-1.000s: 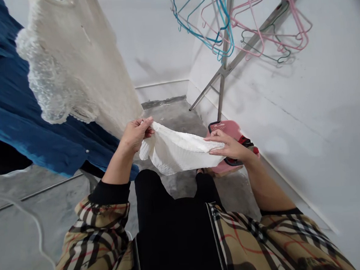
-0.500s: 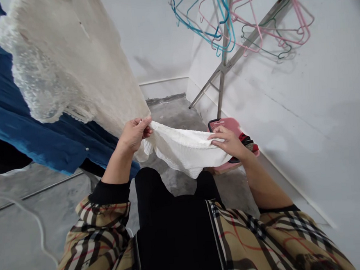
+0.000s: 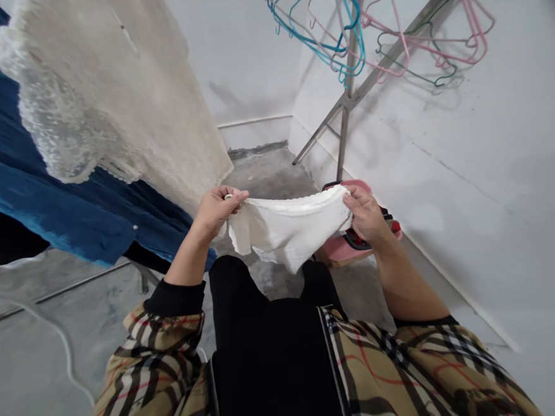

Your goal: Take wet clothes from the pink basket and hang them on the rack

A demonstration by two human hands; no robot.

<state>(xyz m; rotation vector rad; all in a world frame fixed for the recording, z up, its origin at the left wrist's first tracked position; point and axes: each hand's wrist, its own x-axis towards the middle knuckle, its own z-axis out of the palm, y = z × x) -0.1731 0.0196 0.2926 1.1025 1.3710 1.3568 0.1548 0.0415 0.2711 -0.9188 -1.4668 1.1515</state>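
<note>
A small white garment (image 3: 293, 229) with a thick, waistband-like top edge is stretched between my two hands, above my knees. My left hand (image 3: 218, 209) pinches its left end, thumb on top. At the other end, my right hand (image 3: 366, 211) grips the edge with closed fingers. The garment's lower part hangs loose in folds; its exact kind is not plain. Just beyond my left hand hangs a cream garment (image 3: 155, 96) with a lacy border.
Blue clothing (image 3: 84, 228) hangs at the left, over a metal bar (image 3: 83, 285). A pink basket (image 3: 342, 251) holding dark and red items stands behind my right hand. Several hangers (image 3: 351, 44) hang on a metal stand (image 3: 346, 102) by the white wall. A pale hose (image 3: 66, 349) lies lower left.
My right hand has shifted its grip to the garment's right end and turned. The top edge is now pulled straighter. My left hand has moved slightly right and down.
</note>
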